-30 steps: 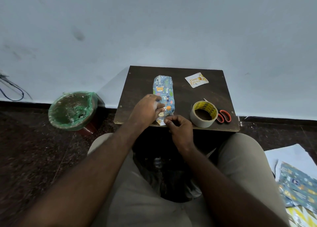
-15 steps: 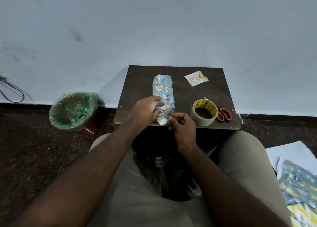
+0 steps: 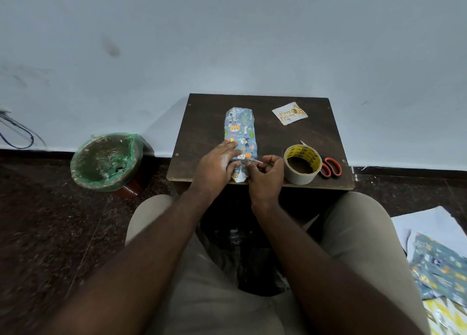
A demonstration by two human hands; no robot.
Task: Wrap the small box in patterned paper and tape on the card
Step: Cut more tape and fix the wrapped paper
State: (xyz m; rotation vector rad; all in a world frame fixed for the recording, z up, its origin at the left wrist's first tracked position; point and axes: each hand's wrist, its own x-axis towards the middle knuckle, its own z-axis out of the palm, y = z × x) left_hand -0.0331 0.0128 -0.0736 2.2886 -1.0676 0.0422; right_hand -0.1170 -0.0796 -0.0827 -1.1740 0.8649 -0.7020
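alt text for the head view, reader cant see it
A left hand presses a box wrapped in blue animal-print paper onto a dark wooden table while the right hand pinches clear tape at its near end. A beige tape roll, red-handled scissors and a white birthday card lie nearby.

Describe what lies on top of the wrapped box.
On the wrapped box, the left hand presses its near end; the right hand pinches a clear tape strip over it. Paper beneath the left hand is hidden.
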